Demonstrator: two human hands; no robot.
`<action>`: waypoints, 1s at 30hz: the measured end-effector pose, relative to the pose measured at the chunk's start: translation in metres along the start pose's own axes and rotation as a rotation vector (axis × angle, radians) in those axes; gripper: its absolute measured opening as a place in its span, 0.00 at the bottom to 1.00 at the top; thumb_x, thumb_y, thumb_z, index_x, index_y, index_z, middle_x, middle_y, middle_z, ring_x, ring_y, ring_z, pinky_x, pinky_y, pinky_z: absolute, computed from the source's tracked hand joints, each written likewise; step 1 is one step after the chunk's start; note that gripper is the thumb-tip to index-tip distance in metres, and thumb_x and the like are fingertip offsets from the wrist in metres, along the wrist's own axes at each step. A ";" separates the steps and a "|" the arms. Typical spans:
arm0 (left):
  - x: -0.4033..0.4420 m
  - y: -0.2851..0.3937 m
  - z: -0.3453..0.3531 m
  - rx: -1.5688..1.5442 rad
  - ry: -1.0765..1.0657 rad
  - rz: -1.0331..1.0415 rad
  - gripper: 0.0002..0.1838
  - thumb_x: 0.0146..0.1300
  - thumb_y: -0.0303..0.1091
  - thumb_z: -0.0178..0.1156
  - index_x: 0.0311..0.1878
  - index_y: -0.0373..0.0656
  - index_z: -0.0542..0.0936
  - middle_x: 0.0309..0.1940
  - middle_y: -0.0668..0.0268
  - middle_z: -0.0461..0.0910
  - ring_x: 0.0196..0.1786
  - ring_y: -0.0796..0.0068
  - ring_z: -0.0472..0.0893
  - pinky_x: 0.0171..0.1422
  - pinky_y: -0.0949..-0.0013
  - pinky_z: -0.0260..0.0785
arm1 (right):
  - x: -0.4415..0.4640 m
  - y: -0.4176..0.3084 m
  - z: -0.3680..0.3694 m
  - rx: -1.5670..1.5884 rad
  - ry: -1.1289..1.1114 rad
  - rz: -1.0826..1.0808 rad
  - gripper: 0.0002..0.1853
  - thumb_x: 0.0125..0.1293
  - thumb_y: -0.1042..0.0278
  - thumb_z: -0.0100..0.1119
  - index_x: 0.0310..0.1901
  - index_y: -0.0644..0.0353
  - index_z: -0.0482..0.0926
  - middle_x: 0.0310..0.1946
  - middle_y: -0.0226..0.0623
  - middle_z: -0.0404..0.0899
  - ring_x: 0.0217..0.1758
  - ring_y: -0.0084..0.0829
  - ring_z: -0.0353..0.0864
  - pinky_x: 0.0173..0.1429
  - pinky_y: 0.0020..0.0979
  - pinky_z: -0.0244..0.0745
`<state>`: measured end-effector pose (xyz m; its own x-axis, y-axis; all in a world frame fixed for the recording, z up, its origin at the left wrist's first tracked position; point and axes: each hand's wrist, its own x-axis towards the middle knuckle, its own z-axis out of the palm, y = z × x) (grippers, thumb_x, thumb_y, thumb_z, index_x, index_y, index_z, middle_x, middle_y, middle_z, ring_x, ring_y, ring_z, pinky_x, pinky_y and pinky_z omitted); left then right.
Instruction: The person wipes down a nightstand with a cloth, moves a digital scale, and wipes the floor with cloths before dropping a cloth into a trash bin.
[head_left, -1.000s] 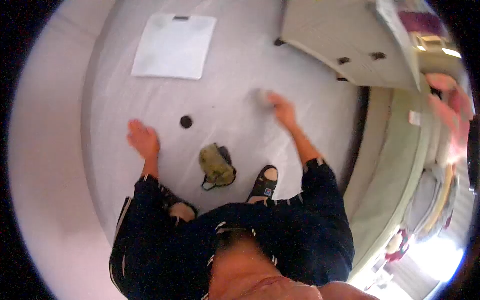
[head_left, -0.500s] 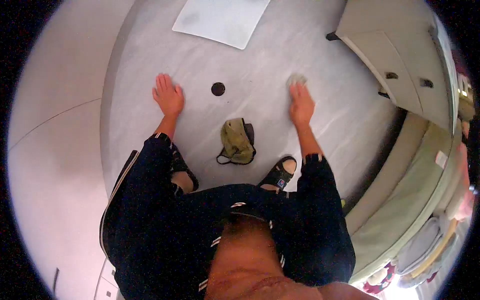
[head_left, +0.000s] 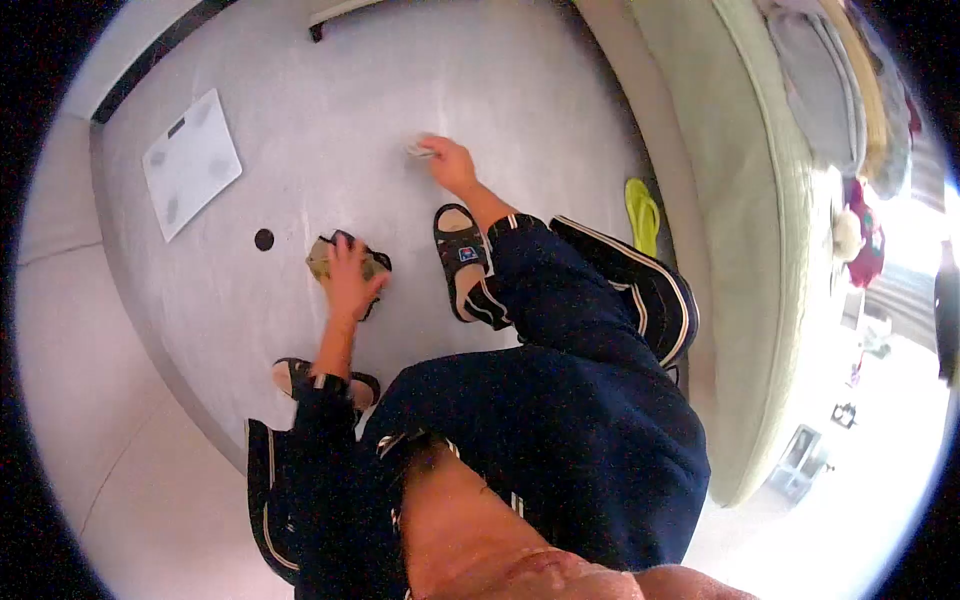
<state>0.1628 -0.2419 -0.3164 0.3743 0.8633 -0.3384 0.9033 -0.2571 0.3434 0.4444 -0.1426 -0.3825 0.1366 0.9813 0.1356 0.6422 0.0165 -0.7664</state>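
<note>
Left hand (head_left: 347, 283) was over the olive fabric item (head_left: 320, 259), fingers spread wide, thumb off to the right side; palm hid the middle of it, edges poked out on both sides; couldn't tell if the hand pressed on it or sat just above. Olive fabric item lay on the grey floor (head_left: 330, 130), between the black disc (head_left: 264, 239) and the right-foot sandal (head_left: 461, 250), beyond the left-foot sandal (head_left: 302, 376); darker part showed at its right edge.

Right hand (head_left: 453, 165) was narrow, fingers closed on a small pale item (head_left: 419, 151); blurred, couldn't tell what it was; it stuck out from the fingertips toward the left; hand was just past the toe of the right-foot sandal, well apart from the olive fabric item; couldn't tell if the pale item touched the floor.

Black disc lay flat, round, near the olive fabric item, touching neither hand; white square scale (head_left: 195, 170) lay farther out on the left, turned at an angle, small dark display by its far edge; yellow-green slipper (head_left: 644, 222) was off to the right, next to the pale green padded furniture (head_left: 735, 200); folded fabrics (head_left: 815, 80) sat along that, upper right.
</note>
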 end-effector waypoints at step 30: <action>0.042 -0.180 -0.014 0.016 0.391 -0.305 0.18 0.56 0.29 0.58 0.52 0.45 0.75 0.52 0.61 0.73 0.56 0.56 0.71 0.50 0.55 0.73 | 0.012 -0.088 0.108 0.141 -0.174 -0.027 0.22 0.54 0.78 0.48 0.51 0.53 0.78 0.59 0.40 0.73 0.63 0.39 0.70 0.66 0.33 0.63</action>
<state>0.0127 -0.1529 -0.3804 -0.0117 0.9977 -0.0665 0.9636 0.0290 0.2656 0.3085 -0.1111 -0.3814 -0.0190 0.9982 0.0564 0.5301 0.0579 -0.8459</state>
